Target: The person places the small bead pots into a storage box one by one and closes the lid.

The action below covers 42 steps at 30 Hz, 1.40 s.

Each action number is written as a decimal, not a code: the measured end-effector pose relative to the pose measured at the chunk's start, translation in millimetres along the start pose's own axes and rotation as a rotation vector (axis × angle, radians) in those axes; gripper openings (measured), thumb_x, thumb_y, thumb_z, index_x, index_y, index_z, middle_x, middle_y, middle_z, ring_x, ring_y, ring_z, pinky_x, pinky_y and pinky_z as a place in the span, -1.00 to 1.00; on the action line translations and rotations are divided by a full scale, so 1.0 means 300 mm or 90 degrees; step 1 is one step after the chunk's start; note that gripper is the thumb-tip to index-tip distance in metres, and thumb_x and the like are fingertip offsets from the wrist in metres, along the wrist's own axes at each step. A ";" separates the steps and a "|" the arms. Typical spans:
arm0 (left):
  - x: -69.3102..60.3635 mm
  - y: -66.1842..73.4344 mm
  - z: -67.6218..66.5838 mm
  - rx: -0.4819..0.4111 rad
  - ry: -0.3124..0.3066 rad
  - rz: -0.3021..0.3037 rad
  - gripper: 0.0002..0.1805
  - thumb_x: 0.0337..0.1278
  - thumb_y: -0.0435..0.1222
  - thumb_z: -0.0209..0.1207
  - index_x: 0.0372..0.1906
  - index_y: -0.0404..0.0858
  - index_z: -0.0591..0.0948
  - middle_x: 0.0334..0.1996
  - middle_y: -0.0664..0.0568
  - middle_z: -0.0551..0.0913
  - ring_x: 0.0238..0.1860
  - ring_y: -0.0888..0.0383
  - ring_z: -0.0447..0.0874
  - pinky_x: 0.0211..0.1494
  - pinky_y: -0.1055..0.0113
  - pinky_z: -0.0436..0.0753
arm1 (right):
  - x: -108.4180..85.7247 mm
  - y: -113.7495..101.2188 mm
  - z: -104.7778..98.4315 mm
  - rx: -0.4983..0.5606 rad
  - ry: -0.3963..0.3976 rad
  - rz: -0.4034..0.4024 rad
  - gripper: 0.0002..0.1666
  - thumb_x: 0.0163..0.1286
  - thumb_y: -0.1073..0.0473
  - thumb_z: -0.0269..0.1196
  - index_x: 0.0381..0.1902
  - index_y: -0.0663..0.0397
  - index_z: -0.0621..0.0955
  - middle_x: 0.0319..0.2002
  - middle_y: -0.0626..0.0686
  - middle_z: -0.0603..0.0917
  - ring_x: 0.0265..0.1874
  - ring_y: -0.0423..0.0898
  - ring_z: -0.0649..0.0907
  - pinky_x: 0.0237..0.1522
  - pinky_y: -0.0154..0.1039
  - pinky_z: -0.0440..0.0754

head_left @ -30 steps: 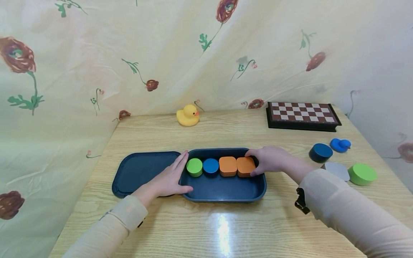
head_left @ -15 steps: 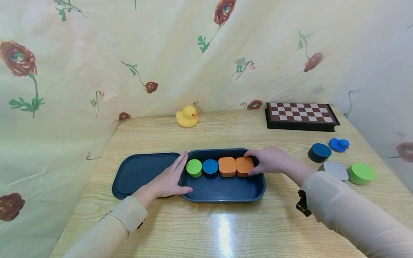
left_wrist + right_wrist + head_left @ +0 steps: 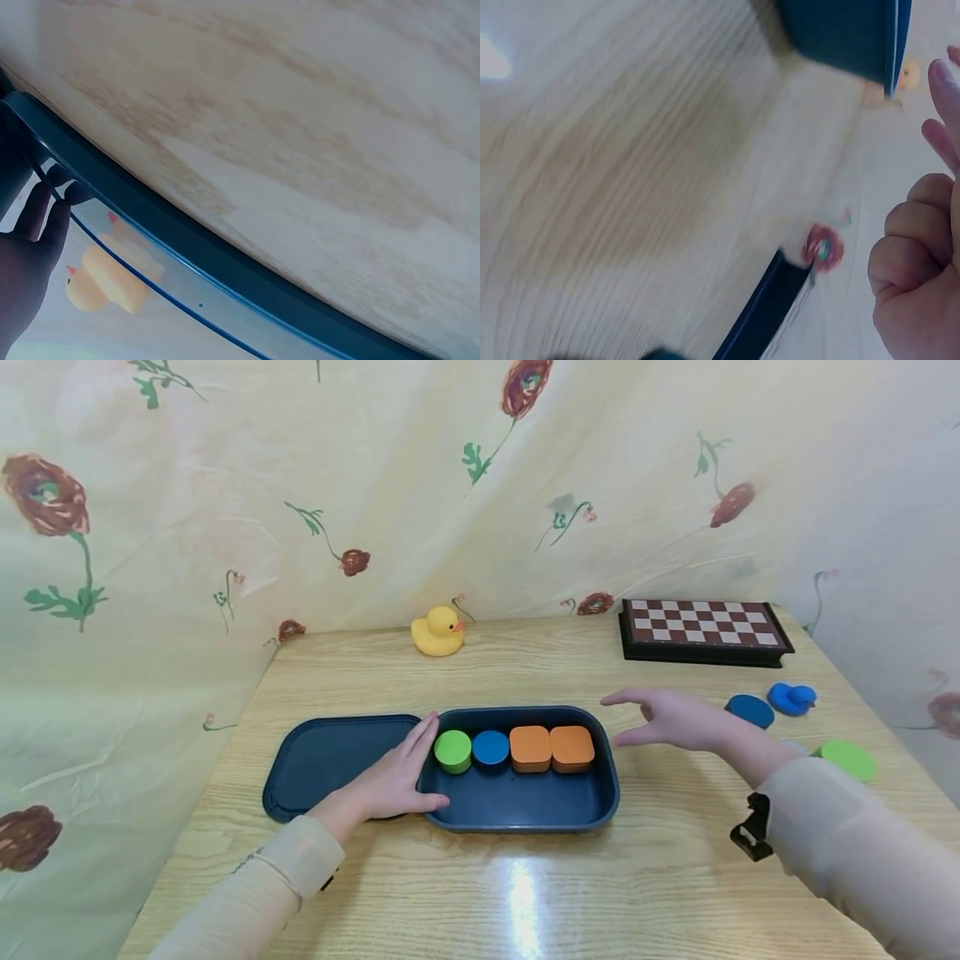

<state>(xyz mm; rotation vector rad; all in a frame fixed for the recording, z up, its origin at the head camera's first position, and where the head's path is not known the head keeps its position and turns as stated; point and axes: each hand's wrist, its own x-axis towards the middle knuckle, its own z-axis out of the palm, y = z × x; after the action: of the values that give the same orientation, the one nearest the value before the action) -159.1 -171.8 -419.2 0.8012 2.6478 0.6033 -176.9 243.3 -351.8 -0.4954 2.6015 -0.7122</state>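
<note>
A dark blue rectangular box (image 3: 517,802) sits mid-table. Along its far side stand a green cylinder (image 3: 453,750), a blue cylinder (image 3: 491,750) and two orange rounded-square blocks (image 3: 530,748) in a row. My left hand (image 3: 384,783) rests on the box's left rim, fingers extended and thumb apart; in the left wrist view, fingertips touch a dark blue edge. Just right of the box, my right hand (image 3: 675,720) is in the air holding nothing, index finger and thumb spread. Its other fingers (image 3: 911,240) look bent in the right wrist view.
A dark blue lid (image 3: 322,764) lies left of the box, partly under my left hand. Right: a dark blue cylinder (image 3: 752,711), a blue duck (image 3: 792,698), a green block (image 3: 847,759) and a partly hidden grey block. Behind: a yellow duck (image 3: 437,632) and a chessboard case (image 3: 705,631).
My right hand has let go of the right orange block and moved right, out of the box. The block stays in the row. My left hand has not moved.
</note>
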 end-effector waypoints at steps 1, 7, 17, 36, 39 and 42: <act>0.000 0.000 0.000 -0.001 0.001 0.000 0.19 0.01 0.19 0.19 0.47 0.00 -0.39 0.48 0.16 -0.43 0.42 -0.03 -0.06 0.33 -0.03 0.17 | -0.008 0.012 -0.010 0.000 0.002 0.003 -0.11 0.11 -0.35 0.26 0.30 -0.03 0.39 -0.17 0.14 0.59 -0.32 0.00 0.50 -0.41 -0.16 0.46; 0.002 -0.004 0.002 -0.002 0.005 -0.001 0.19 0.00 0.20 0.20 0.47 0.03 -0.40 0.47 0.19 -0.44 0.41 -0.06 -0.02 0.32 -0.05 0.18 | -0.053 0.088 -0.058 -0.027 0.028 0.016 -0.13 0.12 -0.35 0.25 0.28 0.00 0.42 -0.29 0.06 0.58 -0.42 -0.04 0.45 -0.46 -0.19 0.39; 0.003 -0.007 0.004 -0.003 0.002 -0.001 0.19 0.00 0.20 0.20 0.47 0.02 -0.39 0.47 0.17 -0.43 0.42 -0.05 -0.04 0.32 -0.05 0.18 | -0.101 0.222 -0.113 -0.037 0.058 0.051 -0.12 0.17 -0.32 0.22 0.30 0.09 0.38 0.10 0.37 0.49 -0.06 0.23 0.52 -0.19 0.08 0.50; -0.001 -0.010 0.004 0.006 0.004 -0.008 0.19 0.00 0.21 0.19 0.47 0.00 -0.38 0.47 0.17 -0.43 0.43 -0.03 -0.08 0.33 -0.03 0.17 | -0.167 0.474 -0.149 -0.084 0.102 0.084 -0.17 0.18 -0.20 0.30 0.19 0.32 0.42 0.14 0.47 0.37 0.04 0.41 0.41 -0.07 0.29 0.37; 0.003 -0.010 0.009 0.005 0.004 -0.005 0.19 0.00 0.22 0.18 0.47 0.02 -0.39 0.48 0.16 -0.42 0.43 -0.04 -0.06 0.33 -0.04 0.17 | -0.180 0.502 -0.151 -0.113 0.105 0.098 -0.14 0.15 -0.23 0.31 0.19 0.30 0.42 0.09 0.52 0.39 -0.02 0.43 0.45 -0.14 0.28 0.41; 0.005 -0.010 0.009 0.004 0.008 -0.006 0.19 -0.01 0.21 0.19 0.47 0.03 -0.39 0.48 0.16 -0.42 0.42 -0.05 -0.05 0.32 -0.04 0.18 | -0.183 0.516 -0.149 -0.137 0.097 0.115 -0.07 0.13 -0.30 0.29 0.22 0.29 0.39 0.07 0.56 0.40 -0.04 0.47 0.44 -0.19 0.27 0.43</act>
<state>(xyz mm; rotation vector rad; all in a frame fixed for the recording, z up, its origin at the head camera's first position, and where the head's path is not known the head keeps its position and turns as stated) -160.4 -172.4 -423.0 0.7894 2.6639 0.6005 -185.5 410.0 -385.3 -0.2704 2.8373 -0.4287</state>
